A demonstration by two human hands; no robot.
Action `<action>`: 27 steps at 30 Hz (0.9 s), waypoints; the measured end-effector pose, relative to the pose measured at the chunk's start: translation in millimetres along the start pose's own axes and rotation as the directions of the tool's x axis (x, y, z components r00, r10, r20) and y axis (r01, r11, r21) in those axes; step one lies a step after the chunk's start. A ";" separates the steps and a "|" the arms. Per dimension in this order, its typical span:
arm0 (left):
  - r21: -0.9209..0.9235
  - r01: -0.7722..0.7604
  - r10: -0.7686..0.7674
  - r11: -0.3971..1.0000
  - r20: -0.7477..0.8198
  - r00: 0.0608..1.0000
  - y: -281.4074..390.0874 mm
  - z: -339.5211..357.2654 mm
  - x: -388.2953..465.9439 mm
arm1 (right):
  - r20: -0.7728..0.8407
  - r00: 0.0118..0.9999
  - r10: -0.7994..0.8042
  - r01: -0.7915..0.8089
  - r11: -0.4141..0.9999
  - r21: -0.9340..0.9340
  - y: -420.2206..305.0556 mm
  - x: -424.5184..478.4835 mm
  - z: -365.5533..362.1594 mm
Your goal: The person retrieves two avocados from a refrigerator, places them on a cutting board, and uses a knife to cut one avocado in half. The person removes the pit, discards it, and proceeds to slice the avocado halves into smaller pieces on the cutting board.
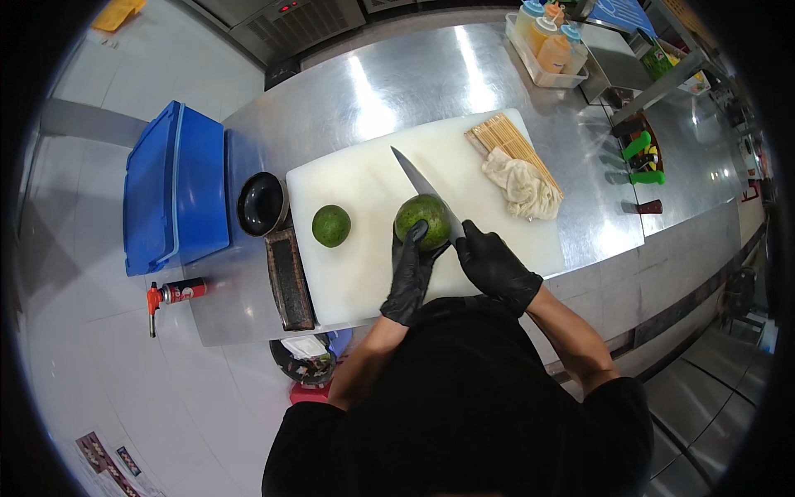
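In a black glove, my left hand (410, 273) holds a round green avocado (422, 217) above the white cutting board (366, 273), thumb on its near side. My right hand (497, 264), also gloved in black, grips a kitchen knife (413, 171); its blade lies along the right side of the fruit, tip pointing away from me. Whether the edge is in the skin cannot be told. A second green avocado (331, 226) rests on the left part of the board. At the board's right side lie a bamboo rolling mat (515, 140) and a crumpled cloth (525, 186).
Left of the board stand a black bowl (262, 204), a dark rectangular dish (290, 279), a blue lidded bin (177, 192) and a torch on a gas canister (184, 289). Several knives (646, 177) lie to the right. A tray (562, 81) of squeeze bottles is at the back.
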State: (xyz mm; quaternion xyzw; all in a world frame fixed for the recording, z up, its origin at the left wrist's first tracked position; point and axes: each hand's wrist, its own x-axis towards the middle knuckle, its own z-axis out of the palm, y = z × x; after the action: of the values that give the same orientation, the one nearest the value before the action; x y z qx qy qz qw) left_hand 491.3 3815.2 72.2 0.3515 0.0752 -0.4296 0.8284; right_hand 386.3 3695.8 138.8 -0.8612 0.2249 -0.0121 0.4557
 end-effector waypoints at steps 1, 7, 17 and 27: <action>-0.045 -0.003 0.001 0.999 -0.037 0.999 -5.6 6.0 -3.1 | -0.008 1.000 0.010 -0.010 1.000 0.017 1.5 2.4 0.4; 0.144 -0.091 0.040 0.985 0.323 0.946 9.7 -30.2 18.4 | -0.025 0.993 -0.115 0.112 0.988 -0.104 12.5 -1.5 -14.5; 0.270 0.273 -0.335 0.923 0.223 0.915 41.0 24.5 67.3 | 0.502 0.808 0.308 -0.454 0.868 0.198 -5.0 86.4 -97.6; 0.208 0.092 -0.119 0.974 0.121 0.985 39.9 53.2 48.1 | 0.509 0.833 0.215 -0.409 0.860 0.306 -17.2 96.7 -91.1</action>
State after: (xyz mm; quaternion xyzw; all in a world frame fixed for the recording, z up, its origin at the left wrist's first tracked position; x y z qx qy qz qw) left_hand 542.2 3764.4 111.8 0.3998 -0.0055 -0.5011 0.7675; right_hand 459.1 3594.6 187.9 -0.6768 0.2442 0.2213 0.6583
